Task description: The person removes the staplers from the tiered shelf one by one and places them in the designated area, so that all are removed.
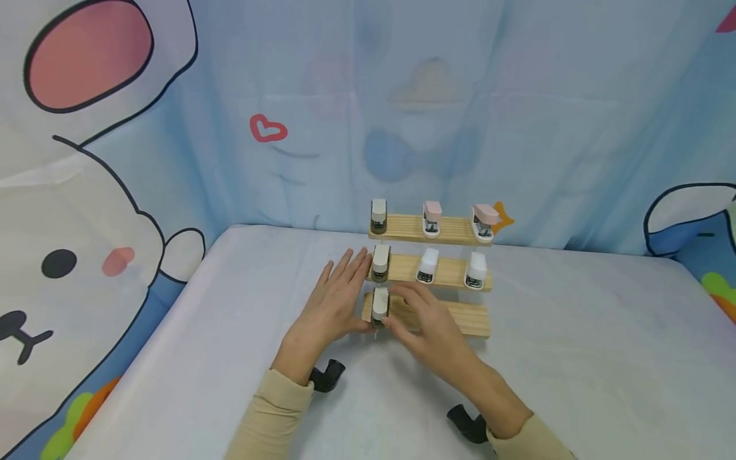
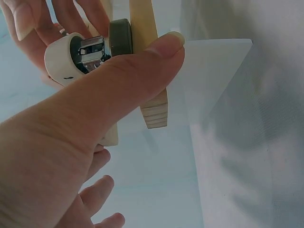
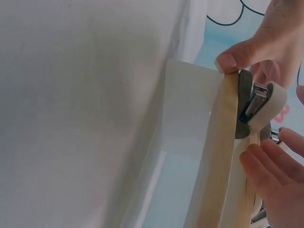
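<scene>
A small white stapler with a dark grey-green base stands at the left end of the lowest wooden shelf. My left hand lies along the shelves' left side, fingers extended; its thumb touches the front edge of the lowest plank. Just right of that stapler is my right hand, thumb and fingers loosely bent. In the right wrist view its fingertips appear close to the stapler without gripping it; contact is unclear. A matching stapler sits on the middle shelf beside the left fingers.
Two white staplers, one in the middle and one at right, share the middle shelf. The top shelf carries a white stapler and two pink ones. A translucent panel supports the planks on the white tabletop.
</scene>
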{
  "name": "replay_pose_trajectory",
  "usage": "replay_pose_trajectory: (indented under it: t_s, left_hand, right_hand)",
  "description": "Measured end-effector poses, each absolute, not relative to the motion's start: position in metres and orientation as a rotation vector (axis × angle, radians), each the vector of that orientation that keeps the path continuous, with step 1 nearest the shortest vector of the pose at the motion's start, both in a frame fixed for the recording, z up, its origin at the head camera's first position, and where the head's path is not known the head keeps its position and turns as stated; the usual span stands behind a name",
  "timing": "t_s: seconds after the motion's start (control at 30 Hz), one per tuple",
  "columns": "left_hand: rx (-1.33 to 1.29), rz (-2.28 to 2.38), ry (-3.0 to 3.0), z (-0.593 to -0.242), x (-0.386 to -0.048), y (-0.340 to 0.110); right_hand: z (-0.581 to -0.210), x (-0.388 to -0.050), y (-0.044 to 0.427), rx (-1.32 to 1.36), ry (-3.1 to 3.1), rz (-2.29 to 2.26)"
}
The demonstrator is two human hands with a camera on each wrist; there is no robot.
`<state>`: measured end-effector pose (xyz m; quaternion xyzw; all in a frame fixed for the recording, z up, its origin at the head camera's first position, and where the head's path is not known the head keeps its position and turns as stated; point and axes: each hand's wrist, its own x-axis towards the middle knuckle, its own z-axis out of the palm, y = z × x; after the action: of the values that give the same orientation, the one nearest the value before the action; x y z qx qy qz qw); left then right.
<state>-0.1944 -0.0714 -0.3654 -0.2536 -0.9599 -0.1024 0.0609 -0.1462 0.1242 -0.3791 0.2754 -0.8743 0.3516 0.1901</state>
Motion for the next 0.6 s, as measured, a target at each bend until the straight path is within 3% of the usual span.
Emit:
replay_pose_trajectory:
  t_s: [0.6]
  left_hand:
    - [-0.768,-0.299,-2.896,-0.367,-0.194,-0.072]
  right_hand:
    - [-0.390,-0.151,0.108,0.741,-2.457,0.836]
